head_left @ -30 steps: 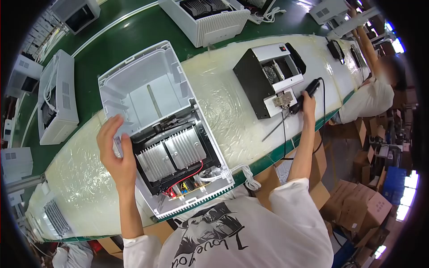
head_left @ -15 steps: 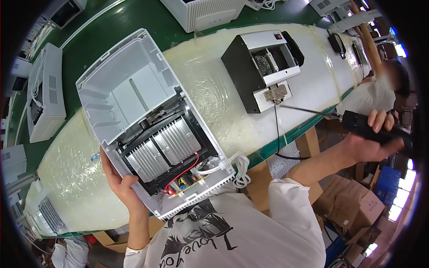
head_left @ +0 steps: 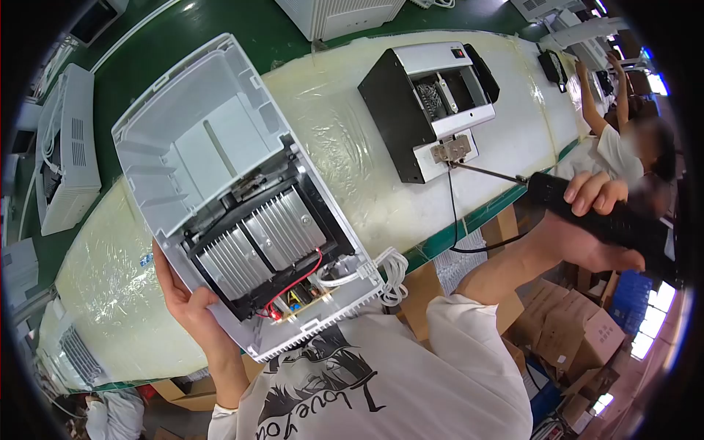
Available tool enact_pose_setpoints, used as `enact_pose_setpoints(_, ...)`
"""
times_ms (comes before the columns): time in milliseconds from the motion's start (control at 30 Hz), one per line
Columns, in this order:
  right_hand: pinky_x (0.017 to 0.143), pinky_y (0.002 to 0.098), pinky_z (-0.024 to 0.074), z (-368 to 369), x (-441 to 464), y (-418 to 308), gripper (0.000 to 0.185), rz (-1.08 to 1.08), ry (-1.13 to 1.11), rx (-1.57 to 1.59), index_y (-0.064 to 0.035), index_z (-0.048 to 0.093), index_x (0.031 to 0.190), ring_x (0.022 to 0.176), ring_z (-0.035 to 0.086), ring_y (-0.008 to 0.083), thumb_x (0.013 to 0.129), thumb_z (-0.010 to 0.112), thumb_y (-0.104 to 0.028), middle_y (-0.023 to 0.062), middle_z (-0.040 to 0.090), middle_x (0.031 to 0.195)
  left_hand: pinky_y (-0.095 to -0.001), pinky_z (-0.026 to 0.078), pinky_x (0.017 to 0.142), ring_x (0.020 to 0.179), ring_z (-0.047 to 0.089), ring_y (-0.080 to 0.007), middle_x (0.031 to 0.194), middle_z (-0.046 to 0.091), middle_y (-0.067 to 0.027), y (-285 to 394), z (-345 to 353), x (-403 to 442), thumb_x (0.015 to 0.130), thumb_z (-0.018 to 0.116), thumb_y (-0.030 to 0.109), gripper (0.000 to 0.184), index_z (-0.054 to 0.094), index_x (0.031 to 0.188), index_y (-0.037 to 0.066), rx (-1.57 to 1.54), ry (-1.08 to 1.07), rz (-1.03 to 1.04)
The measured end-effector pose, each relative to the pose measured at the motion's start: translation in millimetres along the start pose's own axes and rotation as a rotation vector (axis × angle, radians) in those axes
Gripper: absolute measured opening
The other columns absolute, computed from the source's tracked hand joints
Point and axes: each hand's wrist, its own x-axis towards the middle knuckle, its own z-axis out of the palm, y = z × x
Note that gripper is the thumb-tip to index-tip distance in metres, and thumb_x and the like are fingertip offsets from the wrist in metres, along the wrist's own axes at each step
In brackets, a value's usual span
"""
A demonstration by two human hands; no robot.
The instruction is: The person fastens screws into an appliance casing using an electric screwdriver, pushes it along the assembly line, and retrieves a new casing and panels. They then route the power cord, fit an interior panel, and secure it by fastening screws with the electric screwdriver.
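Note:
My left hand (head_left: pixel 192 312) grips the lower left side of a white plastic housing (head_left: pixel 213 147). Inside the housing sit two finned metal heat sinks (head_left: pixel 260 242), red and white wires and a small circuit board (head_left: pixel 297 299). A coiled white cable (head_left: pixel 394 275) hangs at its right corner. My right hand (head_left: pixel 587 220) is wrapped round a black electric screwdriver (head_left: pixel 550 189), whose long bit points left. The bit's tip is at the metal block on the front of a black and silver screw feeder (head_left: pixel 429 110); whether they touch is hard to tell.
Plastic film covers the bench (head_left: pixel 330 147). White units stand on the green surface beyond, at left (head_left: pixel 73 147) and top (head_left: pixel 341 15). A co-worker (head_left: pixel 616 150) reaches over the bench at right. Cardboard boxes (head_left: pixel 572 323) lie below right; another person's sleeve (head_left: pixel 114 414) shows at lower left.
My left hand has closed on the housing's side, and the housing has shifted left in view. My right hand has swung the screwdriver outward right, its bit now at the feeder's front block.

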Motion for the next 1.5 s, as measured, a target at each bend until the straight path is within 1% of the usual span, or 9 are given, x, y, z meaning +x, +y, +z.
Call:
enact_pose_setpoints(267,0.06,0.0334,0.0399,19,85,63,0.05,0.287,-0.107,-0.113,-0.0003,0.053,0.099,0.06,0.047,0.0174,0.094,0.045,-0.05,0.0081,0.051,0.075,-0.0168,0.045,0.062,0.105,0.06,-0.0174,0.133,0.053,-0.0147,-2,-1,24,0.053,0.041,-0.001,0.09,0.039,0.142,0.0,0.05,-0.087,0.082)
enact_pose_setpoints(333,0.054,0.0314,0.042,48,85,73,0.046,0.259,0.063,-0.323,-0.0002,0.051,0.085,0.054,0.05,0.018,0.093,0.05,-0.046,0.0089,0.055,0.071,-0.0147,0.042,0.058,0.104,0.06,-0.0157,0.133,0.053,-0.014,-6,-3,25,0.054,0.042,0.001,0.088,0.04,0.142,0.001,0.019,-0.101,0.114)
enact_pose_setpoints(433,0.046,0.0294,0.042,62,58,76,0.041,0.301,0.116,-0.478,-0.0029,0.051,0.083,0.049,0.051,0.0182,0.094,0.052,-0.042,0.0085,0.056,0.067,-0.0193,0.047,0.079,0.117,0.054,-0.0218,0.136,0.05,-0.0156,-9,0,26,0.052,0.043,0.001,0.09,0.039,0.141,-0.003,-0.095,-0.094,0.144)
enact_pose_setpoints(533,0.049,0.0265,0.0398,64,29,34,0.047,0.324,0.062,-0.331,-0.0148,0.041,0.135,0.051,0.043,0.0143,0.097,0.046,-0.042,0.0064,0.05,0.071,-0.0274,0.035,0.105,0.127,0.046,-0.0263,0.138,0.047,-0.0195,-13,-6,29,0.05,0.042,0.0,0.091,0.037,0.141,-0.005,-0.169,-0.135,0.142)
enact_pose_setpoints(833,0.06,0.015,0.047,100,-13,-112,0.022,-0.207,-0.235,0.576,-0.0038,0.057,0.077,0.055,0.055,0.0069,0.08,0.06,-0.026,0.0042,0.056,0.067,-0.0286,0.033,0.106,0.127,0.046,-0.0269,0.137,0.047,-0.0205,-6,-6,26,0.052,0.042,-0.001,0.088,0.038,0.14,-0.005,-0.154,-0.152,0.11)
enact_pose_setpoints(1000,0.049,0.0191,0.0512,156,-49,-77,0.022,-0.179,-0.118,0.471,-0.007,0.051,0.072,0.052,0.055,0.009,0.071,0.073,-0.005,0.0007,0.054,0.061,-0.0301,0.031,0.108,0.129,0.045,-0.028,0.137,0.046,-0.0213,-9,-6,26,0.053,0.042,-0.002,0.087,0.038,0.14,-0.006,-0.162,-0.151,0.163)
enact_pose_setpoints(1133,0.049,0.0243,0.0498,174,-68,-58,0.041,0.1,-0.245,-0.003,-0.0065,0.053,0.092,0.052,0.054,0.0141,0.082,0.068,-0.043,0.0039,0.054,0.071,-0.0325,0.027,0.111,0.131,0.042,-0.0287,0.138,0.045,-0.0221,-13,-8,28,0.053,0.043,-0.003,0.087,0.037,0.139,-0.007,-0.198,-0.169,0.185)
enact_pose_setpoints(1233,0.048,0.0289,0.0474,183,-82,-36,0.078,0.04,-0.345,-0.01,-0.0089,0.038,0.135,0.053,0.052,0.0156,0.082,0.059,-0.063,0.0057,0.05,0.078,-0.0332,0.026,0.112,0.132,0.041,-0.0284,0.139,0.045,-0.0216,-14,-9,29,0.053,0.043,-0.004,0.087,0.037,0.14,-0.007,-0.196,-0.176,0.199)
enact_pose_setpoints(1500,0.047,0.0306,0.0483,176,-96,-17,0.088,-0.039,-0.318,0.047,-0.0149,0.025,0.144,0.054,0.053,0.018,0.081,0.058,-0.067,0.0083,0.05,0.079,-0.0334,0.025,0.112,0.132,0.041,-0.0281,0.139,0.045,-0.0211,-16,-10,30,0.053,0.043,-0.004,0.087,0.038,0.139,-0.006,-0.205,-0.178,0.196)
